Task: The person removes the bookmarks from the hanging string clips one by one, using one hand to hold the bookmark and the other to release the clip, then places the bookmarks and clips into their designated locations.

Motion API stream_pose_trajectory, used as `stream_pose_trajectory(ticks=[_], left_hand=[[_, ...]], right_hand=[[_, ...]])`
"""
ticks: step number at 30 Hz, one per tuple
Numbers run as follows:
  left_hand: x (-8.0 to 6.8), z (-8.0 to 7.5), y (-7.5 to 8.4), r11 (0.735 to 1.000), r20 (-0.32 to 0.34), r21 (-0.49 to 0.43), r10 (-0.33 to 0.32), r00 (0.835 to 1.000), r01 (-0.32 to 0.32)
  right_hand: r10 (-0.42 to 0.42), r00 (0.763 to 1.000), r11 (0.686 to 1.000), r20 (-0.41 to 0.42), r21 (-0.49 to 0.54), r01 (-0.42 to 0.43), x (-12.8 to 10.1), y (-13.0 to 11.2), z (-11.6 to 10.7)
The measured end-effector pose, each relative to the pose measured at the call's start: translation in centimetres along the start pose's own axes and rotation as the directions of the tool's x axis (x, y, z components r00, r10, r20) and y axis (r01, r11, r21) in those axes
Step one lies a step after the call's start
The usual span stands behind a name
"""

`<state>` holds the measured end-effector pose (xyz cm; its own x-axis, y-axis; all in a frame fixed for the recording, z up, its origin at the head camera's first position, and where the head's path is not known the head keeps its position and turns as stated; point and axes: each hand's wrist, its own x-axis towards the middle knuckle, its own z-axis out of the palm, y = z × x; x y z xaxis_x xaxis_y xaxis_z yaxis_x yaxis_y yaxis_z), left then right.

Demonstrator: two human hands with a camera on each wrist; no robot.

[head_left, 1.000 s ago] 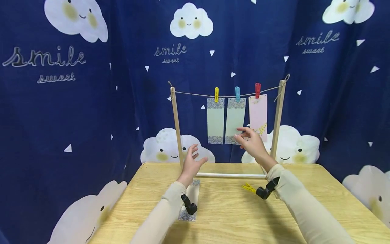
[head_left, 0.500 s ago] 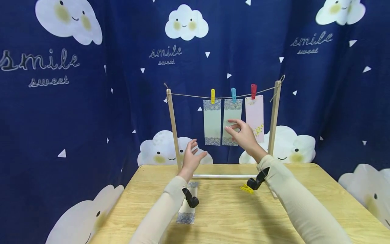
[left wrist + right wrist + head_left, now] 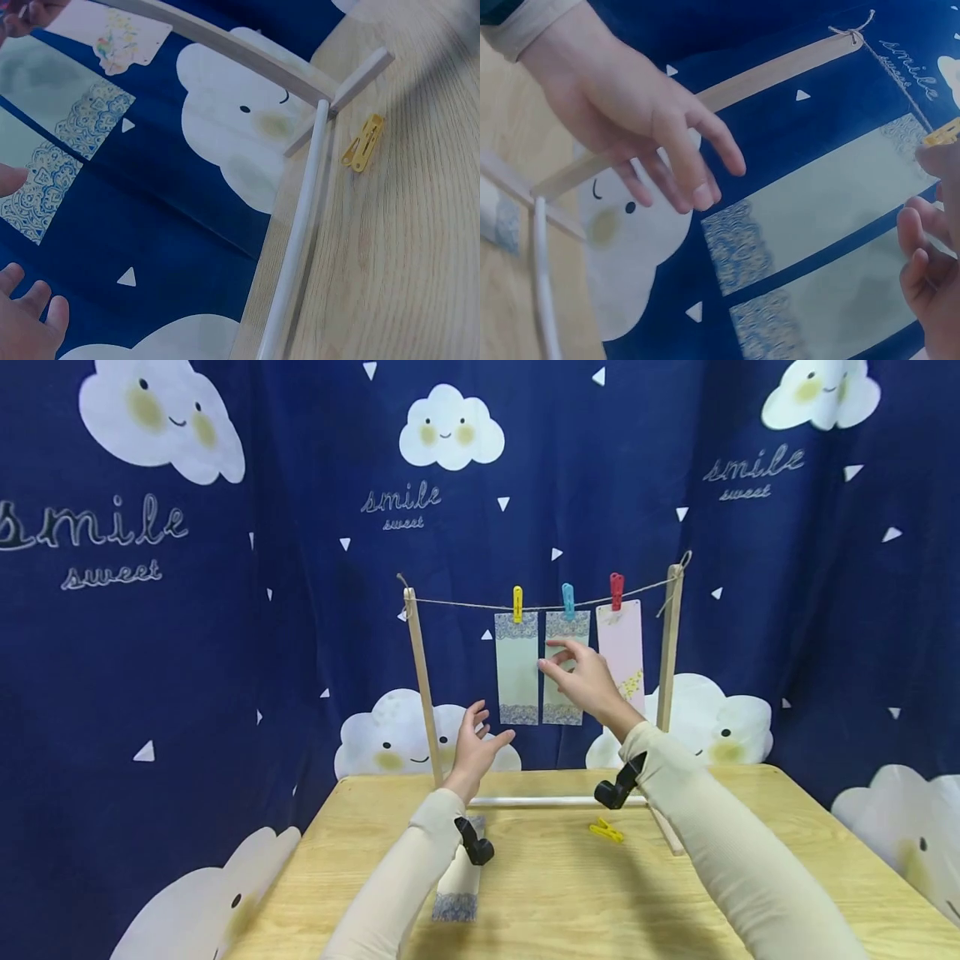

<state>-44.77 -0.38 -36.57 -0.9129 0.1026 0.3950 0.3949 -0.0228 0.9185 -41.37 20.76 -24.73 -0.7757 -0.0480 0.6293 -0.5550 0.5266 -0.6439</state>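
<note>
A small wooden rack [image 3: 421, 677] holds a string [image 3: 465, 603] with three hanging cards. A yellow peg [image 3: 517, 602] holds a pale green card [image 3: 517, 668], a blue peg [image 3: 567, 599] a second green card [image 3: 566, 625], and a red peg [image 3: 616, 590] a pink card [image 3: 624, 643]. My right hand [image 3: 558, 658] is raised in front of the middle card with loosely spread fingers [image 3: 922, 255]; I cannot tell whether it touches the card. My left hand [image 3: 482, 737] hovers open beside the left post, holding nothing [image 3: 649, 120].
A loose yellow peg [image 3: 606, 831] lies on the wooden table [image 3: 570, 902] near the rack's white base rod [image 3: 540, 801]. Another patterned card [image 3: 456, 893] lies flat under my left forearm. A navy cloud-print curtain [image 3: 187, 652] hangs behind.
My right hand has risen and moved left, from the foot of the middle card to its upper half. The left hand has barely moved.
</note>
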Motion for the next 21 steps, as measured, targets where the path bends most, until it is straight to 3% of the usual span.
stream_pose_trajectory(ticks=[12,21], left_hand=[[1.3,0.7,-0.2,0.996,0.006,-0.091,-0.014,1.0,0.014],[2.0,1.9,0.2,0.994,0.02,-0.108,0.013,1.0,-0.011]], right_hand=[[-0.175,0.984,0.978,-0.023,-0.119,0.171,3.5,-3.0,0.1],[-0.255,0.951,0.959,-0.176,-0.172,0.225,5.4,-3.3,0.4]])
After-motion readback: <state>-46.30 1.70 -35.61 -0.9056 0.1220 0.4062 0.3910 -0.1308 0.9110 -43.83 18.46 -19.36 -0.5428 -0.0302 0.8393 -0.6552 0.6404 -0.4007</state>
